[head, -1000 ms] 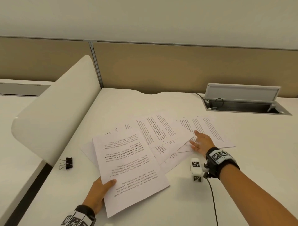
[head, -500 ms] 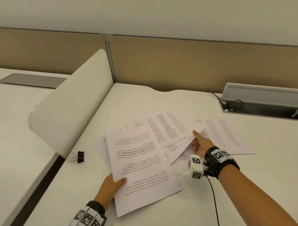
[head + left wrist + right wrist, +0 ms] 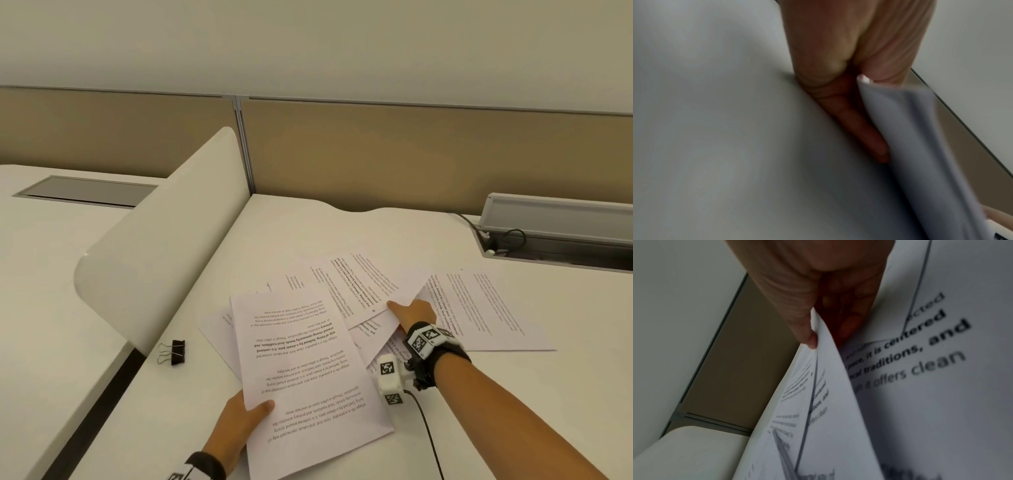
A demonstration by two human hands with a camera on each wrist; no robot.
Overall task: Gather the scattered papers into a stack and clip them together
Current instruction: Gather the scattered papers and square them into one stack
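Note:
Several printed white sheets lie fanned over the white desk (image 3: 191,404). My left hand (image 3: 245,416) pinches the near left edge of the top sheet (image 3: 308,373), thumb on top; the left wrist view shows fingers (image 3: 857,126) under the paper (image 3: 920,146). My right hand (image 3: 409,313) pinches the corner of a middle sheet (image 3: 363,284), thumb on top and fingers beneath, as the right wrist view shows with the lifted sheet (image 3: 818,386) over the thumb (image 3: 807,335). Another sheet (image 3: 486,308) lies flat to the right. A black binder clip (image 3: 173,352) rests on the desk at left, untouched.
A curved white divider panel (image 3: 164,246) stands along the desk's left side, close to the clip. A tan partition wall (image 3: 376,154) closes the back. An open cable tray (image 3: 555,236) with cords sits at the far right rear.
My right hand slid left off the rightmost sheet and took hold of the middle sheet's corner, lifting it. The left hand kept its grip on the top sheet. The head view shifted left.

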